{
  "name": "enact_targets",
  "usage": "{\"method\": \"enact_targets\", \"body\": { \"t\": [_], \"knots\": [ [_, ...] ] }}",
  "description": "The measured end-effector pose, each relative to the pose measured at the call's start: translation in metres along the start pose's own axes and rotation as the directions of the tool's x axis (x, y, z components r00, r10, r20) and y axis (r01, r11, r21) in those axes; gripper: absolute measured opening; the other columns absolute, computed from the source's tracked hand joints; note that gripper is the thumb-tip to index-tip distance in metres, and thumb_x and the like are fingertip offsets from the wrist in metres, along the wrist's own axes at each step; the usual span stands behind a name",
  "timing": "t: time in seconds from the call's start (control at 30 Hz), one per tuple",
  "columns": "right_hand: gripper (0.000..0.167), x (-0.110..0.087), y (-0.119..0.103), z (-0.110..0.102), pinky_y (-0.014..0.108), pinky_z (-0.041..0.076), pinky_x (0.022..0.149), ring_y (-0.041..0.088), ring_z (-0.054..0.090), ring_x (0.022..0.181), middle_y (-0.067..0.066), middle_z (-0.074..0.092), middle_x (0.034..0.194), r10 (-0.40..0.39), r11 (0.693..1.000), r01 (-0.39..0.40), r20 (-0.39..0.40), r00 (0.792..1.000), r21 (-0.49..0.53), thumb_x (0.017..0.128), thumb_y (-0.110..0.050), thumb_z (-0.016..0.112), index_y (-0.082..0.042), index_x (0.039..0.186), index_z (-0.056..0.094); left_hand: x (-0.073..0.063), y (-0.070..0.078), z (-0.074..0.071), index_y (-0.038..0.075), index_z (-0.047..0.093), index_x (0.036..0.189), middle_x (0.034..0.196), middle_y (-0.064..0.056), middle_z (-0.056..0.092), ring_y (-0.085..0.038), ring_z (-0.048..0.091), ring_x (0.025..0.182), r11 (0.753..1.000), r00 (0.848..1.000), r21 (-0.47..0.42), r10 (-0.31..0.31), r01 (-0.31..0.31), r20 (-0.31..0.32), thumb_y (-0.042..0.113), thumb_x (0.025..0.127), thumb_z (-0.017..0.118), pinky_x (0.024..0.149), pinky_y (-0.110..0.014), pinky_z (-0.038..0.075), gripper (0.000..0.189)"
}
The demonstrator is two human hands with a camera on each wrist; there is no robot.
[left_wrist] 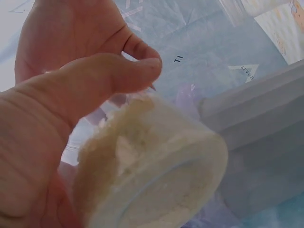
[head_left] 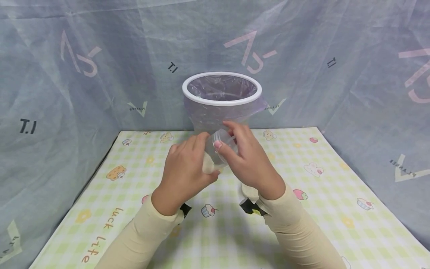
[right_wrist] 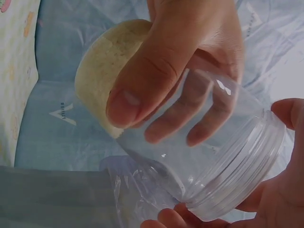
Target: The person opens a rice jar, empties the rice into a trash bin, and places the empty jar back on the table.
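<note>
A clear plastic jar [head_left: 215, 149] is held up over the table, tilted, its threaded end towards the right. Pale, grainy stuff like rice [right_wrist: 111, 61] fills its base end, and the rest of the jar is see-through. My left hand [head_left: 184, 160] grips the jar's body, thumb [left_wrist: 104, 78] on one side and fingers round the other. At the other end, my right hand [head_left: 246, 153] holds the clear screw lid [right_wrist: 242, 175] between thumb and fingers. Part of the jar is hidden behind the left hand.
Behind the hands stands a grey ribbed bin [left_wrist: 261, 137] with a white rim [head_left: 221, 102] and a thin purple bag. A second container with pale contents [head_left: 249, 192] stands by the right wrist. Grey cloth [head_left: 134, 56] hangs around the checked tablecloth [head_left: 134, 209].
</note>
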State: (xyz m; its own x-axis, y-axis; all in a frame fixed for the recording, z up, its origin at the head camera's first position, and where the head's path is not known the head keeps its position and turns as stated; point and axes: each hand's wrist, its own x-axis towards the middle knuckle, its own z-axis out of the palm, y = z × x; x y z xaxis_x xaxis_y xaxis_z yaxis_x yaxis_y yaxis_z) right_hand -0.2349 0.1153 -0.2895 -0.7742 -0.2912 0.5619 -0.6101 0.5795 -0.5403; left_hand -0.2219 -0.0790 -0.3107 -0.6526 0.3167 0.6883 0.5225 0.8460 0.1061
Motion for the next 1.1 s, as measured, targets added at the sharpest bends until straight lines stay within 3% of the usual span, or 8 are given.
{"method": "enact_targets", "body": {
  "t": [0.23, 0.53, 0.7, 0.9, 1.1],
  "knots": [
    [0.063, -0.002, -0.003, 0.001, 0.045, 0.050, 0.095, 0.020, 0.057, 0.116, 0.005, 0.056, 0.135, 0.071, 0.996, -0.070, 0.025, 0.997, -0.057, 0.103, -0.058, 0.048, -0.017, 0.151, 0.048, 0.000, 0.005, -0.002, 0.006, 0.052, 0.136, 0.116, -0.007, 0.068, -0.029, 0.068, 0.097, 0.994, 0.998, 0.104, 0.024, -0.018, -0.052, 0.033, 0.058, 0.096, 0.074, -0.044, 0.046, 0.094],
    [0.063, -0.002, 0.000, 0.006, 0.047, 0.049, 0.095, 0.023, 0.058, 0.109, 0.007, 0.060, 0.124, 0.044, 0.992, -0.046, -0.018, 0.999, -0.114, 0.105, -0.060, 0.041, -0.012, 0.143, 0.054, -0.001, 0.008, -0.002, 0.007, 0.054, 0.135, 0.119, -0.012, 0.067, -0.033, 0.066, 0.103, 0.979, 0.990, 0.196, 0.077, -0.052, -0.117, 0.025, 0.058, 0.095, 0.080, -0.048, 0.047, 0.089],
    [0.061, -0.001, 0.000, 0.008, 0.046, 0.049, 0.095, 0.024, 0.058, 0.106, 0.008, 0.061, 0.118, 0.010, 0.994, -0.015, -0.045, 0.999, -0.110, 0.107, -0.058, 0.036, -0.010, 0.137, 0.057, 0.000, 0.008, -0.002, 0.007, 0.055, 0.133, 0.115, -0.012, 0.066, -0.033, 0.066, 0.098, 0.978, 0.988, 0.197, 0.092, -0.066, -0.126, 0.027, 0.058, 0.092, 0.079, -0.048, 0.047, 0.087],
    [0.056, -0.001, 0.001, 0.010, 0.043, 0.049, 0.088, 0.023, 0.056, 0.097, 0.007, 0.060, 0.108, -0.060, 0.992, 0.050, -0.084, 0.995, -0.115, 0.107, -0.054, 0.039, -0.007, 0.130, 0.061, -0.001, 0.005, -0.002, 0.004, 0.056, 0.127, 0.105, -0.011, 0.066, -0.031, 0.064, 0.085, 0.980, 0.981, 0.174, 0.120, -0.093, -0.151, 0.029, 0.054, 0.090, 0.072, -0.045, 0.045, 0.084],
    [0.052, -0.002, 0.002, 0.010, 0.043, 0.050, 0.086, 0.022, 0.058, 0.095, 0.008, 0.062, 0.108, -0.127, 0.984, 0.108, -0.132, 0.983, -0.141, 0.105, -0.048, 0.045, -0.006, 0.128, 0.063, 0.003, 0.000, -0.002, -0.001, 0.057, 0.123, 0.096, -0.009, 0.065, -0.029, 0.064, 0.076, 0.978, 0.968, 0.139, 0.178, -0.155, -0.177, 0.028, 0.051, 0.088, 0.072, -0.044, 0.047, 0.083]
  ]
}}
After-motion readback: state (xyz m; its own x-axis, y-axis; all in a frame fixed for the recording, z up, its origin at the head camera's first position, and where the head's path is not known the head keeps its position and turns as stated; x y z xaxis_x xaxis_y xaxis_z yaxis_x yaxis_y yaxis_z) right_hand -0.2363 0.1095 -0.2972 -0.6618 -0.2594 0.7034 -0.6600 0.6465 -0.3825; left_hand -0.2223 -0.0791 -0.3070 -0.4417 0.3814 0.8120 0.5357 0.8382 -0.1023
